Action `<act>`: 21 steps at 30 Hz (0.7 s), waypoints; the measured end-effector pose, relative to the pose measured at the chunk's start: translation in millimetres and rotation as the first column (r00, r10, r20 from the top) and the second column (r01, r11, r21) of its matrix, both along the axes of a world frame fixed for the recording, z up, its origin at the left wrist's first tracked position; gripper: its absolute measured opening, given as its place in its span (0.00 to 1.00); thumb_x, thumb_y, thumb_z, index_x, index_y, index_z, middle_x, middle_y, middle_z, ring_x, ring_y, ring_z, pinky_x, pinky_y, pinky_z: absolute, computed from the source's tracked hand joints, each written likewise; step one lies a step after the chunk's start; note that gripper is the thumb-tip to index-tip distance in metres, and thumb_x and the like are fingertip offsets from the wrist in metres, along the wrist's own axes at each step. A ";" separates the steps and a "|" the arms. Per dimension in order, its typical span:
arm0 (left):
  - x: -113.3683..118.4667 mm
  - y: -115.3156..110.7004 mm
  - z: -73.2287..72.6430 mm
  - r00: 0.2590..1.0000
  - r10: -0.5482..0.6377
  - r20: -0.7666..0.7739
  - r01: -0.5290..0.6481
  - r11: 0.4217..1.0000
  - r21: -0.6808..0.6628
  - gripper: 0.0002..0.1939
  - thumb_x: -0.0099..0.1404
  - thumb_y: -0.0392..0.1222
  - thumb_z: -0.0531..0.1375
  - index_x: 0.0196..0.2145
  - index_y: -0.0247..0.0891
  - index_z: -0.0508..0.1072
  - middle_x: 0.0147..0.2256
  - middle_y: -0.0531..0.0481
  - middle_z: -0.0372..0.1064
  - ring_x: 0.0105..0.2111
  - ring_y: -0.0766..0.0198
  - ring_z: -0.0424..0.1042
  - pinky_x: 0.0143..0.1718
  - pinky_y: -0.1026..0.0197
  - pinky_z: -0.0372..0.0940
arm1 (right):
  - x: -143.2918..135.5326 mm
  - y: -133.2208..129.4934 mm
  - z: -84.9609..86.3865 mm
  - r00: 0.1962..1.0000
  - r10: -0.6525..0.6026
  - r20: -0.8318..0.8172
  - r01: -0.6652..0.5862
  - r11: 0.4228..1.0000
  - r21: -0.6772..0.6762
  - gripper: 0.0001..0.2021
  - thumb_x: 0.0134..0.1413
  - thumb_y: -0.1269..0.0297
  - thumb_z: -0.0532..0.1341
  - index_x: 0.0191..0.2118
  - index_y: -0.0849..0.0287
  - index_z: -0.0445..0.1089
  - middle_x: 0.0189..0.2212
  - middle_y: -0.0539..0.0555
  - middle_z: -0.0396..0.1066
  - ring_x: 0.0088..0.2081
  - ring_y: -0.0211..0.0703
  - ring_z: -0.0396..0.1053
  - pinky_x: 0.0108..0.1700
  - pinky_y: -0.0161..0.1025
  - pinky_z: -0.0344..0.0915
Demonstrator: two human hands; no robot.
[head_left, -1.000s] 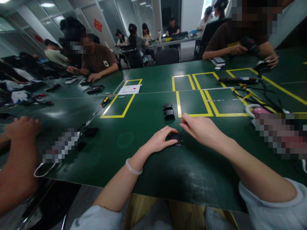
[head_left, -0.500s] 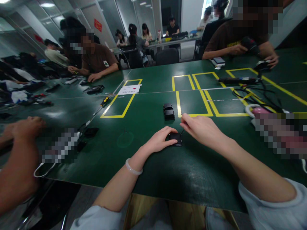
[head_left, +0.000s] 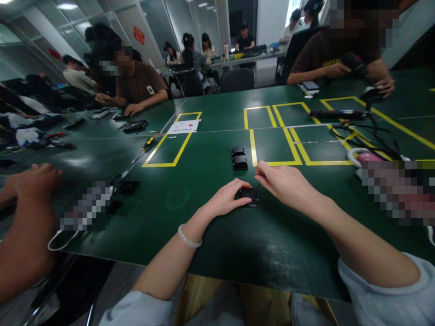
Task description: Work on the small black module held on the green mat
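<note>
My left hand [head_left: 228,198] rests on the table with thumb and fingers closed around a small square black block [head_left: 249,198], holding it flat on the green surface. Small bright dots show along the block's edges. My right hand [head_left: 277,179] is pinched around a thin dark rod-like tool [head_left: 259,184], whose tip meets the block's upper right corner; most of the tool is hidden in my fingers. Beyond my hands lie two similar black blocks [head_left: 239,160], one behind the other and close together.
Yellow tape outlines [head_left: 275,164] mark the green table [head_left: 210,244]. A yellow-black screwdriver [head_left: 148,144] and a paper sheet [head_left: 184,127] lie left. Cables [head_left: 370,140] and a blurred pink item [head_left: 370,157] are right. A co-worker's arm [head_left: 27,226] rests at left; others sit opposite.
My right hand has turned very slightly around the thin tool. My left hand and the black block stay in place.
</note>
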State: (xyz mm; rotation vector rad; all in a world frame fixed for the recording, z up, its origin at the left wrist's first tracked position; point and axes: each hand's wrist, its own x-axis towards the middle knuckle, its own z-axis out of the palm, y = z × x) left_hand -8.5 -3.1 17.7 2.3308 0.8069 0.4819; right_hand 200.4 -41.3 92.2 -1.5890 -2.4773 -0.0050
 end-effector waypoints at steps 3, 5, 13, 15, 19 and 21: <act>-0.1 -0.1 0.3 1.000 0.004 0.001 -0.004 1.000 0.000 0.17 0.68 0.49 0.58 0.51 0.41 0.68 0.47 0.46 0.67 0.48 0.55 0.68 0.50 0.55 0.63 | 0.1 -1.8 1.7 0.999 0.005 -0.038 -0.005 1.000 -0.010 0.09 0.65 0.63 0.46 0.45 0.58 0.59 0.29 0.53 0.73 0.28 0.44 0.69 0.26 0.36 0.48; -0.1 -0.1 0.5 1.000 0.007 -0.003 -0.007 1.000 -0.001 0.17 0.68 0.49 0.58 0.51 0.41 0.68 0.47 0.46 0.67 0.48 0.56 0.68 0.50 0.55 0.63 | 0.1 -3.2 3.0 0.998 0.004 -0.061 -0.005 1.000 -0.009 0.09 0.64 0.63 0.47 0.46 0.58 0.59 0.30 0.53 0.73 0.28 0.43 0.69 0.27 0.36 0.49; 0.0 -0.2 0.3 1.000 -0.002 -0.002 0.002 1.000 0.005 0.17 0.68 0.49 0.58 0.52 0.41 0.67 0.47 0.46 0.67 0.47 0.56 0.68 0.50 0.54 0.63 | 0.5 0.4 0.9 1.000 -0.010 -0.030 0.009 1.000 -0.026 0.12 0.66 0.57 0.47 0.41 0.57 0.61 0.29 0.53 0.73 0.28 0.44 0.69 0.26 0.36 0.47; 0.0 -0.2 0.3 1.000 -0.003 -0.005 0.003 1.000 0.005 0.17 0.68 0.49 0.58 0.51 0.40 0.68 0.47 0.46 0.67 0.47 0.56 0.68 0.50 0.55 0.63 | 1.4 1.5 -0.4 0.999 -0.010 -0.033 0.010 1.000 -0.022 0.10 0.66 0.60 0.46 0.42 0.57 0.61 0.29 0.53 0.73 0.28 0.43 0.69 0.26 0.36 0.47; 0.0 -0.2 0.5 1.000 -0.004 0.001 0.004 1.000 0.008 0.16 0.68 0.49 0.58 0.51 0.40 0.68 0.47 0.46 0.67 0.47 0.56 0.68 0.50 0.56 0.62 | 2.7 0.5 -0.4 0.997 0.008 -0.074 -0.009 1.000 -0.011 0.09 0.64 0.64 0.47 0.45 0.58 0.59 0.31 0.53 0.72 0.29 0.43 0.69 0.27 0.36 0.50; 0.0 -0.2 0.6 1.000 -0.002 0.001 0.002 1.000 0.008 0.17 0.68 0.49 0.58 0.51 0.41 0.68 0.47 0.46 0.67 0.48 0.56 0.68 0.50 0.56 0.62 | 2.5 -0.2 0.4 0.996 0.009 -0.084 -0.009 1.000 -0.004 0.09 0.64 0.63 0.47 0.45 0.58 0.59 0.31 0.53 0.72 0.29 0.43 0.69 0.27 0.36 0.50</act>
